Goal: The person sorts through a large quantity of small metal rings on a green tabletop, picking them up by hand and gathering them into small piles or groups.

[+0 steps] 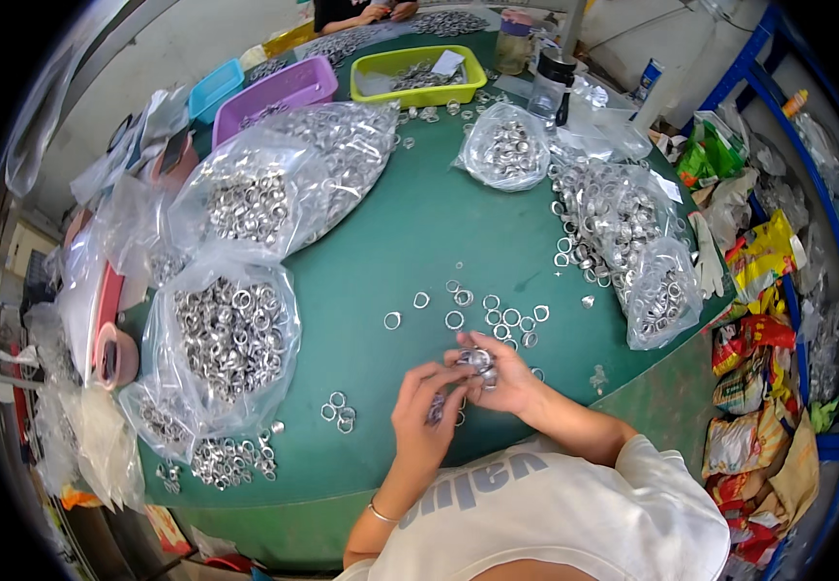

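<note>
Above the green table (361,281), near its front edge, my two hands meet. My right hand (513,385) is curled around a small bunch of silver metal rings (478,361). My left hand (423,405) has its fingertips bent against that bunch, and more rings (436,409) show in its palm. Just beyond the hands lie several loose rings (454,320), spread singly. A little cluster of rings (339,412) sits to the left of my left hand. How many rings each hand holds is hidden by the fingers.
Clear plastic bags full of rings stand at left (289,320) and right (687,300). A ring pile (228,463) lies at the front left. Purple (322,79), blue (214,92) and yellow-green baskets (371,89) stand at the back, near another person's hands (381,14). Blue shelving (826,242) is at right.
</note>
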The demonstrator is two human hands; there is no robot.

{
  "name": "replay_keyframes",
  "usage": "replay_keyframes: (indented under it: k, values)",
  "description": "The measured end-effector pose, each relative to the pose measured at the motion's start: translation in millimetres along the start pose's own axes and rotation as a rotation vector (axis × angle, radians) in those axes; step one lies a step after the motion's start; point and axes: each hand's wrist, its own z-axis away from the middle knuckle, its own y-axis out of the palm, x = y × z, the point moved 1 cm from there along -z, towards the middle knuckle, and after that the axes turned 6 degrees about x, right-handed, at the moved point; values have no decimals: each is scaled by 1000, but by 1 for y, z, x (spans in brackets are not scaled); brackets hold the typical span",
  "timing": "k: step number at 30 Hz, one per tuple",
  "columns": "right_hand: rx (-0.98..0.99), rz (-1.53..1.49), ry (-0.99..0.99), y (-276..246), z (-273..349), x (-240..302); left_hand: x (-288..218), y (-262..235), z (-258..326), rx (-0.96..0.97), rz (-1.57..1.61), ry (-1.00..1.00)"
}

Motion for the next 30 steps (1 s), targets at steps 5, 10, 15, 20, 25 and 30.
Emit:
replay_keyframes:
  k: [5, 10, 15, 20, 25, 30]
  values:
    - [-150, 61, -214, 22, 21, 17, 18, -7, 14, -52, 8, -78]
    - [-196, 190, -346, 26, 64, 50, 30, -12, 28, -143, -10, -159]
    - [-296, 475, -826, 78, 119, 63, 35, -13, 34, -198, -43, -211]
    - [-1085, 2112, -1735, 89, 168, 119, 30, -8, 29, -146, -29, -186]
    - [-1452, 2650, -1377, 73, 168, 146, 26, -9, 30, -117, 29, -223]
    - [-1311, 2685, -1481, 90, 152, 105, 31, -11, 39, -26, -14, -260]
